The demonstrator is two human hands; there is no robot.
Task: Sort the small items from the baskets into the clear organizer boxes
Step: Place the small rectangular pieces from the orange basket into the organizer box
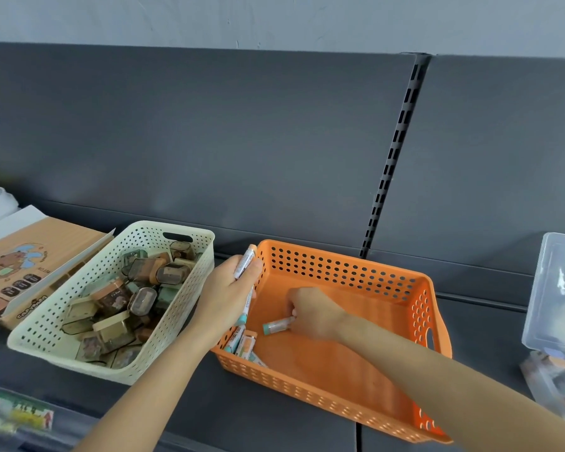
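Note:
An orange perforated basket (349, 272) sits on the dark shelf in the middle. My left hand (230, 290) is at the basket's left wall and grips a bundle of white tubes (244, 264) with orange and teal caps. My right hand (310, 309) reaches down into the basket and pinches a clear tube with a teal cap (276, 326) that lies on the basket floor. A few more tubes (242, 344) lie in the basket's near left corner. A cream perforated basket (79, 337) to the left holds several small lidded jars (141, 288).
Clear organizer boxes (545, 305) stand stacked at the right edge, with small items inside. A printed cardboard box (17, 265) lies left of the cream basket. A dark back panel with a slotted upright (395, 151) rises behind the shelf.

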